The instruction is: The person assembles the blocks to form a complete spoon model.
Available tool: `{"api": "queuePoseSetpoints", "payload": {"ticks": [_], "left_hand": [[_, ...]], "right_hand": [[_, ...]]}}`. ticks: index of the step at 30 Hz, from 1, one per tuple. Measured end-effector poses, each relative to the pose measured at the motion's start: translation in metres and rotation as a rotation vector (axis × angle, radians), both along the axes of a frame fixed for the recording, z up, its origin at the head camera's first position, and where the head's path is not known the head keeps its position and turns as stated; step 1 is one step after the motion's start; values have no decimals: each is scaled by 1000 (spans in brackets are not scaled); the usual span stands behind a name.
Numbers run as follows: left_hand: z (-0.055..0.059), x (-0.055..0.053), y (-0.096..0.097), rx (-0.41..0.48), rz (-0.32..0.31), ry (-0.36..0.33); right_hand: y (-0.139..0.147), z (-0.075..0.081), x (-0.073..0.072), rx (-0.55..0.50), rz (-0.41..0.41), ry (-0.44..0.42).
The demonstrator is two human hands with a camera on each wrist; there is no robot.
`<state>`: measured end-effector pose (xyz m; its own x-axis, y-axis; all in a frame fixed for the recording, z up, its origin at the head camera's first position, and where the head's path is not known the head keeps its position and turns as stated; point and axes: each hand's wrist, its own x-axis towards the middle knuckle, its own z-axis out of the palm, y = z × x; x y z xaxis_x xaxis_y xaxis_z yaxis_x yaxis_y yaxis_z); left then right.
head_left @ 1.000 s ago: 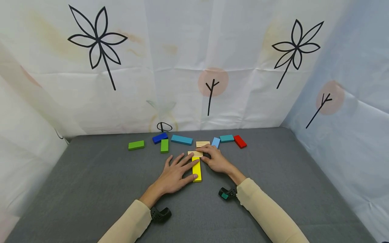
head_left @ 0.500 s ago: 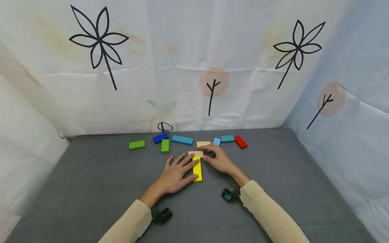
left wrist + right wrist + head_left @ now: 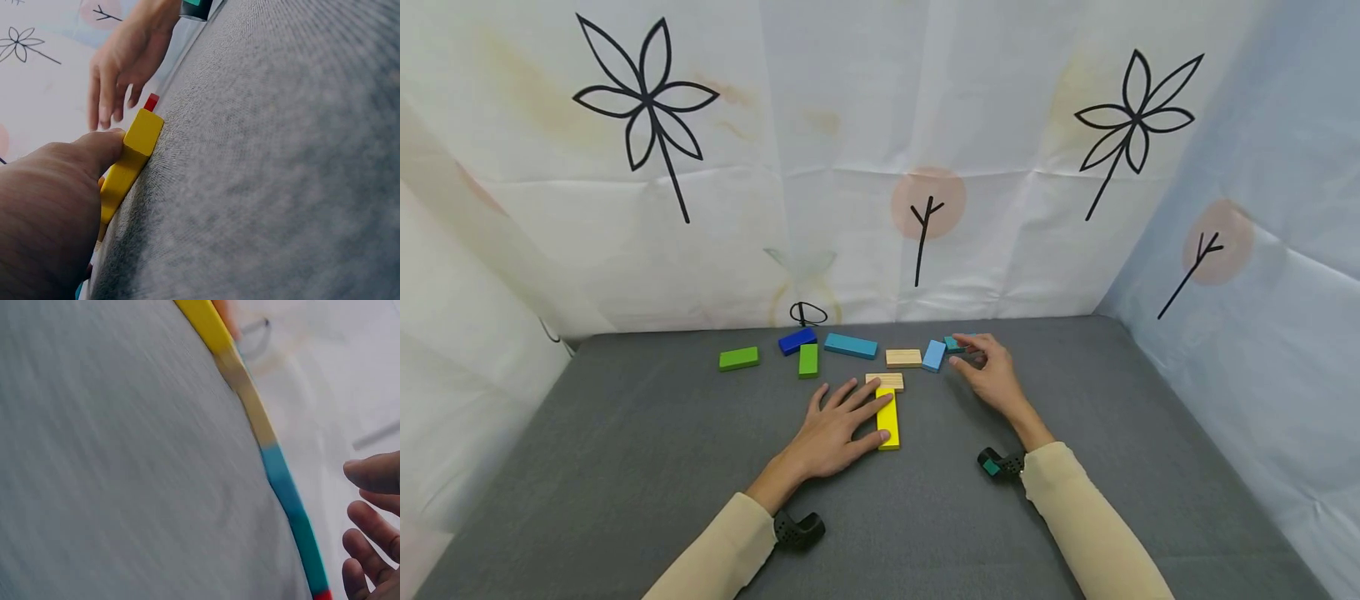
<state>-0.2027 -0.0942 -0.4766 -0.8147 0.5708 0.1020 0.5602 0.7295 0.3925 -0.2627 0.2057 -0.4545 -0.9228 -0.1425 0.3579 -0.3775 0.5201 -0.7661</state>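
My left hand (image 3: 829, 433) lies with spread fingers on a yellow block (image 3: 887, 421), which points away from me. One of its fingertips reaches a natural-wood block (image 3: 891, 381) set crosswise against the yellow block's far end. In the left wrist view, the thumb presses on the yellow block (image 3: 140, 140). My right hand (image 3: 996, 379) hovers with loosely bent fingers over a teal block (image 3: 952, 343), holding nothing. In the head view it hides the red block, whose end shows in the left wrist view as a red block (image 3: 151, 102). A light-blue block (image 3: 934, 356) lies just left of that hand.
Behind the left hand are a second wooden block (image 3: 903, 358), a long blue block (image 3: 850, 346), a dark-blue block (image 3: 797, 340) and two green blocks, one upright in view (image 3: 808, 361), one sideways (image 3: 738, 358). A grey cloth (image 3: 625, 467) covers the table; white fabric (image 3: 850, 167) hangs behind.
My right hand has left the wooden block beside the yellow one and moved right and away, over the teal and red blocks. My left hand has stayed in place.
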Motion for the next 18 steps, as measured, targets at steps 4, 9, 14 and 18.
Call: {"api": "queuePoseSetpoints", "payload": {"ticks": [4,9,14,18], "left_hand": [[0,0,1,2,-2,10],[0,0,1,4,-3,6],[1,1,0,2,2,-5],[1,1,1,-3,4,-5]], "right_hand": [[24,-1,-4,26,-70,14],[46,-3,-8,35,-127,-35],[57,-7,-7,33,-131,-126],[58,-9,-7,45,-117,-159]]}}
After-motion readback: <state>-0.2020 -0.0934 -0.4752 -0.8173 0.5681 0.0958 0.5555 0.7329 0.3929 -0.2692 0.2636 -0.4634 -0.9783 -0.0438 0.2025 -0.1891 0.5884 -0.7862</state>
